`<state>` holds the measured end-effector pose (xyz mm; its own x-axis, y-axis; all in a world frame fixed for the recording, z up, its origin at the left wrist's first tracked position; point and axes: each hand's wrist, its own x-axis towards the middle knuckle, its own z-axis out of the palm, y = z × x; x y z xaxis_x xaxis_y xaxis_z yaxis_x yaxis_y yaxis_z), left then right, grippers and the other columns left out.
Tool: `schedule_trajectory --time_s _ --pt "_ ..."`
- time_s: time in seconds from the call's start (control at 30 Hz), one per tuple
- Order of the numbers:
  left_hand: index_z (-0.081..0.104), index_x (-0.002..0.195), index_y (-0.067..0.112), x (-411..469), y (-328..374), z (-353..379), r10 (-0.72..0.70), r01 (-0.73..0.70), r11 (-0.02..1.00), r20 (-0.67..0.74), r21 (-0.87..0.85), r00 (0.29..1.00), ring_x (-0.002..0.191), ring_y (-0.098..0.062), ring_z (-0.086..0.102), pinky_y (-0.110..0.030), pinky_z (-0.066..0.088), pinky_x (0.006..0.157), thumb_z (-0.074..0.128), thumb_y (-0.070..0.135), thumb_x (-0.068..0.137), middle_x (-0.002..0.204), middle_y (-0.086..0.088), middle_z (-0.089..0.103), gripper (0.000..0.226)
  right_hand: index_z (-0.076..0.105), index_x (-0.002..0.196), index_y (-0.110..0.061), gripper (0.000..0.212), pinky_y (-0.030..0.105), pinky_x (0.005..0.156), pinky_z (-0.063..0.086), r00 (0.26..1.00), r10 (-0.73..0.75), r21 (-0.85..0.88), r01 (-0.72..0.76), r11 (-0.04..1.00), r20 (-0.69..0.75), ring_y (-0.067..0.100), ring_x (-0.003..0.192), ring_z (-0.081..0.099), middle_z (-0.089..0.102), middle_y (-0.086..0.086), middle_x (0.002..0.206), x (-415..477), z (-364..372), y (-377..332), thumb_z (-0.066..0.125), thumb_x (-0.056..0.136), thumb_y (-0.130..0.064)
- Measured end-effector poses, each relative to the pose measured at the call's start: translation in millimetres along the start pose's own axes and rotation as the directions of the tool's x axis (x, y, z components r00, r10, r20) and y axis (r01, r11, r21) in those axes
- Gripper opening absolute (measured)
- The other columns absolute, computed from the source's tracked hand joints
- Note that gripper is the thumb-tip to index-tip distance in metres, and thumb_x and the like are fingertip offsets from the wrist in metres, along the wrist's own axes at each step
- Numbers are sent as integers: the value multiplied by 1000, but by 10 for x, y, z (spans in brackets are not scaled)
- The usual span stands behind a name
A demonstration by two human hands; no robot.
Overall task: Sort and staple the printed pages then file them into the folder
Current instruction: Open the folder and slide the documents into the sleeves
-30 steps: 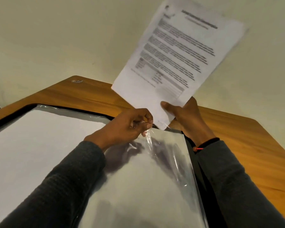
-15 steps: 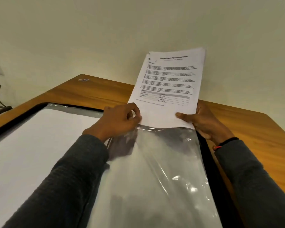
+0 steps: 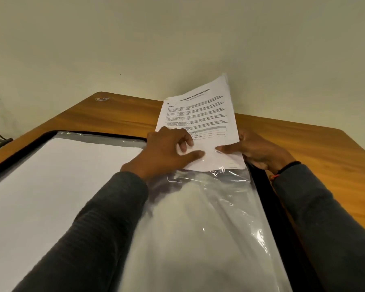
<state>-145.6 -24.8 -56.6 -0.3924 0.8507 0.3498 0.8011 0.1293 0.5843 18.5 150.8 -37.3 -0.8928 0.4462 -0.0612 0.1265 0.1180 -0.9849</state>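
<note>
Frame centre: the left hand (image 3: 167,153) curls its fingers on the pages (image 3: 198,119); the right hand (image 3: 259,151) pinches them at the sleeve (image 3: 209,218) mouth.

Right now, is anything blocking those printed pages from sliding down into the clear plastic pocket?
Nothing visible does. The lower edge of the printed pages sits in the mouth of the clear sleeve, which the left hand holds open, while the right hand pinches their right side.
</note>
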Motion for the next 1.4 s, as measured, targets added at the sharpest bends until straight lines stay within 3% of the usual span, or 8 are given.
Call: schedule_trajectory --time_s 0.23,0.43,0.67,0.9,1.0,1.2,1.3,1.4 --pt "55 98 31 -59 255 368 106 -100 982 -29 163 994 99 -10 42 -44 32 101 63 60 80 92 17 50 36 59 126 -5 54 35 80 60 988 35 121 -17 992 -147 25 104 70 72 10 115 94 -41 59 72 76 9" --pt "63 92 28 -18 313 382 58 -56 998 -70 34 996 94 -15 56 -44 43 93 53 56 89 89 14 64 30 64 120 -1 33 42 88 58 945 37 135 8 991 -326 28 102 70 70 14 117 154 6 76 69 88 -10" --pt "65 84 26 19 265 330 109 -107 994 -153 25 982 87 -15 59 -45 45 86 64 36 87 82 12 66 10 63 121 -6 47 28 85 58 992 129 138 -126 982 -13 21 107 69 71 7 117 -24 -125 -18 67 75 -1" --pt "65 83 30 90 -43 -105 -81 83 996 68 -26 994 92 -12 59 -45 49 93 66 42 81 87 18 65 13 62 124 -3 36 33 88 57 974 117 184 -81 980 -194 24 106 69 70 11 119 92 -67 53 62 94 -22" --pt "64 78 31 84 -110 -170 -99 100 994 32 -34 995 90 -9 57 -46 49 95 71 24 85 84 24 61 13 60 125 2 37 31 81 60 967 89 252 -27 967 -240 24 99 71 68 16 120 104 -83 98 65 89 -5" --pt "65 80 28 69 -60 -109 -50 49 998 -66 -27 997 92 -12 58 -47 49 92 71 17 86 84 17 60 14 57 129 -1 53 32 82 59 983 89 278 -41 960 -163 26 108 68 69 14 120 59 -117 78 70 78 7" --pt "63 79 29 65 -48 -114 -35 32 999 -98 -33 995 93 -12 56 -47 48 92 70 16 87 80 22 57 16 60 126 -4 50 31 84 58 995 92 192 -86 978 -24 24 108 68 70 11 119 4 -133 25 69 77 3" --pt "66 80 27 67 -41 -103 -7 5 1000 -82 -27 997 93 -15 60 -47 49 91 71 16 86 83 16 61 14 63 121 -3 34 33 79 60 979 118 270 -70 960 -165 24 98 72 71 14 115 54 -68 19 67 89 -14"
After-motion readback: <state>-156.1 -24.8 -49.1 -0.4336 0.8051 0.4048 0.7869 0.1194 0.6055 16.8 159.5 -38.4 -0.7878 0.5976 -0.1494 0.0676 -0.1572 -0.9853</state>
